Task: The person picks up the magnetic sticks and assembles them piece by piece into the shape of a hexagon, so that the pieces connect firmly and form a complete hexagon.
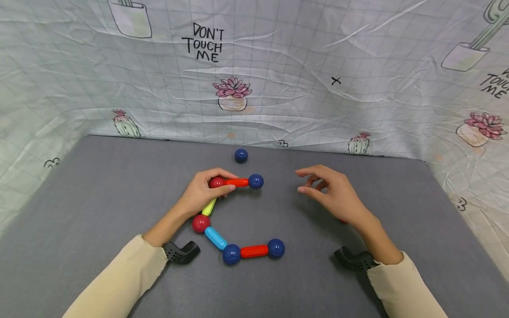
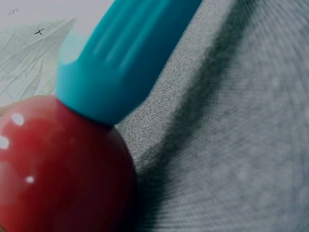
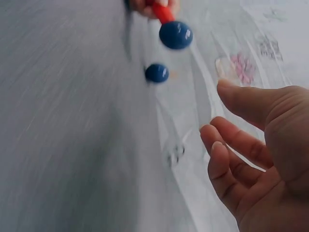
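My left hand [image 1: 197,193] pinches a red rod [image 1: 240,182] between thumb and index finger, close to the red ball [image 1: 216,182] at its left end. A blue ball [image 1: 256,181] sits on the rod's right end. From the red ball the chain runs down through a yellow rod [image 1: 208,207], another red ball [image 1: 201,224], a light blue rod [image 1: 216,239], a blue ball [image 1: 232,254], a second red rod [image 1: 254,251] and an end blue ball [image 1: 276,248]. My right hand [image 1: 336,192] hovers over the table, thumb and fingers apart, holding nothing.
A loose blue ball [image 1: 241,155] lies on the grey table [image 1: 131,185] near its back edge. A small red piece [image 1: 343,220] shows beneath the right wrist, mostly hidden. Printed white cloth [image 1: 278,110] hangs behind the table and at its sides.
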`<act>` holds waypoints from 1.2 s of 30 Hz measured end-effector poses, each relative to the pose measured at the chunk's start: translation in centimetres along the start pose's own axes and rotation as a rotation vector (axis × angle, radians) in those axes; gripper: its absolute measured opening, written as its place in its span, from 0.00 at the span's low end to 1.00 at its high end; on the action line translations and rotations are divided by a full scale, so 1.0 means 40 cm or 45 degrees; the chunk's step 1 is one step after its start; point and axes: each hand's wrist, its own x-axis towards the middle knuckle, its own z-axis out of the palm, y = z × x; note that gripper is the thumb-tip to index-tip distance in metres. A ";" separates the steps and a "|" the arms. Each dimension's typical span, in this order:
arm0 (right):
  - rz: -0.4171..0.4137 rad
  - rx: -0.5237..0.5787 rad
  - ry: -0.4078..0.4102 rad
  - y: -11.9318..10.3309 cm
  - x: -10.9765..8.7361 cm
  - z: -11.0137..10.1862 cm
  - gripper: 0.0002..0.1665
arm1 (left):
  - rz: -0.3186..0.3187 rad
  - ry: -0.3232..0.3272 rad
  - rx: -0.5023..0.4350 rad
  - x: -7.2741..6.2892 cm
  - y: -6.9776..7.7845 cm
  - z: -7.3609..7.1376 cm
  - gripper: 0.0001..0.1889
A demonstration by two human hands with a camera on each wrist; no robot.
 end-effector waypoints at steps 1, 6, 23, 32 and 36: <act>0.017 -0.013 0.013 0.010 -0.015 -0.009 0.20 | 0.000 -0.001 0.001 0.001 -0.001 0.000 0.12; 0.073 -0.103 0.043 0.052 -0.080 -0.043 0.17 | 0.003 -0.009 0.000 0.002 -0.001 0.001 0.12; 0.270 -0.206 -0.053 0.185 -0.207 -0.138 0.13 | -0.016 -0.005 0.027 0.001 0.001 0.002 0.12; 0.275 -0.210 -0.104 0.196 -0.208 -0.139 0.11 | -0.030 -0.010 0.045 0.000 0.004 0.002 0.12; 0.283 -0.195 -0.123 0.199 -0.208 -0.136 0.11 | -0.030 -0.017 0.067 0.000 0.004 0.000 0.12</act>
